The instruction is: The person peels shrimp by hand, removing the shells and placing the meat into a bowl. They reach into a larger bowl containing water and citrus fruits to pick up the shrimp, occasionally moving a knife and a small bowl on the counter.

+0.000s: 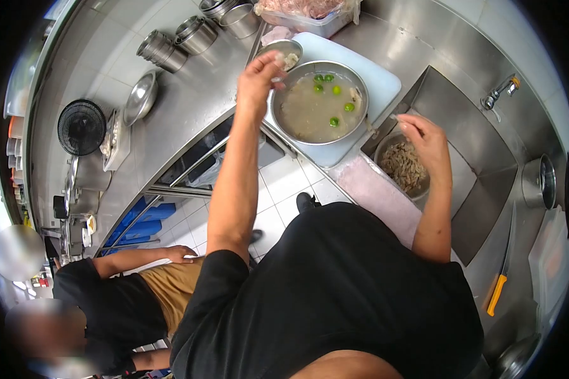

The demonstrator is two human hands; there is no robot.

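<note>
My left hand (257, 85) is raised over the rim of a small metal bowl (295, 45) that holds some whitish bits. Its fingers are pinched together, and what they hold is too small to name. Beside it stands a wide metal bowl (297, 137) of cloudy liquid, with several green limes (334, 121) floating in it. My right hand (428, 146) hovers at the sink above a bowl of greyish-brown, stringy-looking pieces (401, 165). Thumb and fingertips press together there around a small greyish piece I cannot make out.
Under the wide bowl lies a pale blue cutting board (380, 82). A pink cloth (379, 196) hangs over the sink's front edge. To the right are a tap (501, 91) and a yellow-handled knife (501, 284). Another person (129, 290) stands at left, behind me.
</note>
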